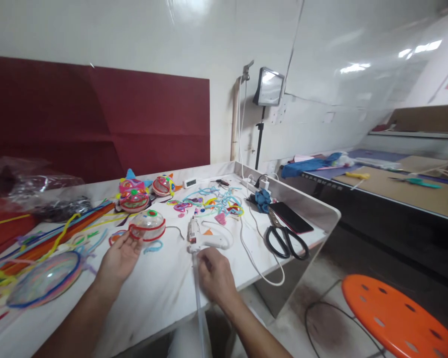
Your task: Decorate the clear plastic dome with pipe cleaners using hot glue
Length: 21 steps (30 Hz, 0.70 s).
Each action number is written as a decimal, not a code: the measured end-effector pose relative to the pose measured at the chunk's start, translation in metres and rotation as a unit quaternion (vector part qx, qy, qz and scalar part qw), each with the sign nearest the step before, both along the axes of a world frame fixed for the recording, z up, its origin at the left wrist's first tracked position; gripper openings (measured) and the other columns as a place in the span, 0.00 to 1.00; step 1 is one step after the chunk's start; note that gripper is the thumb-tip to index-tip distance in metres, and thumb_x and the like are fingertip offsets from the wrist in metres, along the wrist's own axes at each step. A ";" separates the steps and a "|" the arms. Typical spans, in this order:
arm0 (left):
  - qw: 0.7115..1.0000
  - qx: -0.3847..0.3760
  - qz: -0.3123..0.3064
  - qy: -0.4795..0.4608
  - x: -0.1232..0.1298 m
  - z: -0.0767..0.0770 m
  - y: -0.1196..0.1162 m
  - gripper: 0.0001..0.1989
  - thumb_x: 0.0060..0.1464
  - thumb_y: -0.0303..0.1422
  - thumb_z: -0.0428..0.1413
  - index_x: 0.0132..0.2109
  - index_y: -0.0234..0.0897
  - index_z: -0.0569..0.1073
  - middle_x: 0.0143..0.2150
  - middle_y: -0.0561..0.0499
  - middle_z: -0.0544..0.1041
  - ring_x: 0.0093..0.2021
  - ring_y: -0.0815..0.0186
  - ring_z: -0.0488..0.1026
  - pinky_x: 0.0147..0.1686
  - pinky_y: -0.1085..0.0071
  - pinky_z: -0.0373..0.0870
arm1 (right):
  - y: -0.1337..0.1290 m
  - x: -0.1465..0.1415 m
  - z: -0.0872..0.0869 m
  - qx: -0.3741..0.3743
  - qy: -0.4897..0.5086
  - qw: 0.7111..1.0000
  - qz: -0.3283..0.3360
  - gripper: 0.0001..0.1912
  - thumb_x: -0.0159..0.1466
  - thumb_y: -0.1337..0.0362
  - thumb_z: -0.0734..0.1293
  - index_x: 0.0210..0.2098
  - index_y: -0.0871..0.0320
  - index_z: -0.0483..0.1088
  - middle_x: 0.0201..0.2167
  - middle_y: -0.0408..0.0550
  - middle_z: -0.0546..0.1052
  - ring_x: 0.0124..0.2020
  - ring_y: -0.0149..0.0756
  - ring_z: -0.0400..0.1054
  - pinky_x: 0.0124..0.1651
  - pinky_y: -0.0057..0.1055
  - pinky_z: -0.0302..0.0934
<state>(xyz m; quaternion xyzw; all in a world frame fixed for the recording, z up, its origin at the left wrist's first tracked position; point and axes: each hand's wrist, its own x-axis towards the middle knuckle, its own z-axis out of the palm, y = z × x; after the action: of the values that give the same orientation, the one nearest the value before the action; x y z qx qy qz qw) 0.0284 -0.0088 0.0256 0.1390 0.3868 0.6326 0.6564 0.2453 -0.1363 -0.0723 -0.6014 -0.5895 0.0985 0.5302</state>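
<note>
Left hand (121, 258): clamped on clear, round plastic shell (149, 224) with fuzzy red bands; right hand (217, 276): curled beside slender translucent rod (198, 298), closure indeterminable, white plastic glue gun (195, 234) just beyond

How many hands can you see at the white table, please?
2: the left hand holds the clear ball trimmed in red, and the right hand is just on the near side of the white glue gun.

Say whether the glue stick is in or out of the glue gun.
In, it appears: the glue stick meets the rear of the glue gun in line with its body; how deep is hidden.
</note>
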 end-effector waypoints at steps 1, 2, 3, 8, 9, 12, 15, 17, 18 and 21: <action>1.000 -0.005 0.004 -0.004 0.001 0.001 -0.001 0.19 0.75 0.21 0.45 0.38 0.40 0.75 0.26 0.57 0.82 0.22 0.71 0.79 0.22 0.82 0.79 | 0.001 0.000 -0.001 0.005 0.003 1.000 -0.001 0.12 0.61 0.71 0.64 0.37 0.52 0.77 0.34 0.47 0.83 0.35 0.43 0.78 0.41 0.33 0.70; 1.000 -0.008 0.006 -0.006 0.001 0.002 -0.001 0.17 0.73 0.19 0.46 0.39 0.39 0.75 0.26 0.55 0.82 0.22 0.71 0.80 0.23 0.82 0.79 | 0.001 0.001 -0.001 0.011 0.007 1.000 0.000 0.11 0.61 0.71 0.64 0.37 0.52 0.78 0.34 0.48 0.83 0.35 0.43 0.78 0.41 0.33 0.70; 1.000 -0.009 0.008 -0.005 0.002 0.002 -0.001 0.16 0.72 0.18 0.47 0.39 0.38 0.75 0.27 0.54 0.82 0.23 0.71 0.80 0.23 0.82 0.79 | 0.002 0.001 -0.002 0.017 0.012 1.000 0.002 0.11 0.62 0.70 0.64 0.37 0.52 0.78 0.34 0.48 0.84 0.34 0.43 0.78 0.41 0.33 0.70; 1.000 0.012 -0.002 -0.002 0.000 -0.002 0.000 0.15 0.71 0.18 0.48 0.39 0.36 0.75 0.29 0.52 0.80 0.25 0.70 0.79 0.24 0.81 0.79 | 0.006 0.004 -0.005 0.027 0.059 0.998 0.002 0.12 0.61 0.66 0.63 0.36 0.53 0.79 0.33 0.49 0.84 0.33 0.43 0.77 0.40 0.34 0.69; 1.000 0.012 -0.005 -0.006 0.000 -0.003 0.001 0.15 0.71 0.18 0.48 0.39 0.36 0.75 0.30 0.52 0.80 0.25 0.70 0.79 0.24 0.81 0.79 | 0.007 0.004 -0.005 0.025 0.071 0.997 0.000 0.11 0.61 0.65 0.63 0.36 0.53 0.79 0.32 0.48 0.84 0.33 0.43 0.77 0.40 0.34 0.69; 1.000 0.008 -0.018 -0.017 -0.001 -0.006 0.001 0.14 0.70 0.18 0.49 0.42 0.35 0.77 0.30 0.52 0.81 0.27 0.70 0.80 0.25 0.80 0.79 | 0.008 0.006 -0.005 0.016 0.106 0.994 -0.008 0.12 0.60 0.61 0.63 0.35 0.53 0.80 0.31 0.48 0.84 0.32 0.43 0.77 0.39 0.35 0.68; 0.999 0.011 -0.034 -0.029 0.000 -0.007 0.000 0.14 0.70 0.18 0.49 0.46 0.34 0.79 0.31 0.51 0.82 0.29 0.68 0.82 0.25 0.79 0.79 | 0.008 0.008 -0.003 0.004 0.131 0.991 -0.011 0.15 0.59 0.57 0.64 0.35 0.54 0.81 0.30 0.49 0.84 0.31 0.43 0.75 0.39 0.36 0.67; 0.999 0.015 -0.035 -0.039 0.001 -0.008 0.000 0.15 0.71 0.18 0.49 0.49 0.34 0.79 0.31 0.51 0.82 0.28 0.68 0.82 0.25 0.79 0.79 | 0.008 0.011 -0.001 -0.005 0.141 0.990 -0.007 0.16 0.58 0.55 0.64 0.34 0.54 0.81 0.30 0.49 0.84 0.31 0.44 0.74 0.39 0.37 0.67; 0.998 0.017 -0.033 -0.045 0.001 -0.008 -0.001 0.16 0.71 0.18 0.49 0.50 0.35 0.80 0.31 0.51 0.82 0.27 0.68 0.81 0.25 0.79 0.79 | 0.008 0.012 -0.001 -0.008 0.147 0.989 -0.004 0.16 0.57 0.54 0.64 0.34 0.54 0.81 0.29 0.49 0.83 0.30 0.44 0.74 0.38 0.37 0.66; 0.998 0.022 -0.028 -0.057 0.001 -0.008 -0.002 0.16 0.72 0.18 0.49 0.51 0.34 0.80 0.30 0.52 0.82 0.26 0.69 0.80 0.25 0.79 0.79 | 0.007 0.014 0.000 -0.014 0.172 0.985 0.004 0.16 0.56 0.52 0.65 0.33 0.53 0.81 0.26 0.47 0.81 0.29 0.43 0.71 0.37 0.37 0.64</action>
<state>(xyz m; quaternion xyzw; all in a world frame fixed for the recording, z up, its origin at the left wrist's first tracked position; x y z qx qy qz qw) 0.0291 -0.0103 0.0177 0.1279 0.3312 0.6289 0.6917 0.2590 -0.1290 -0.0726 -0.5804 -0.4906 0.2114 0.6146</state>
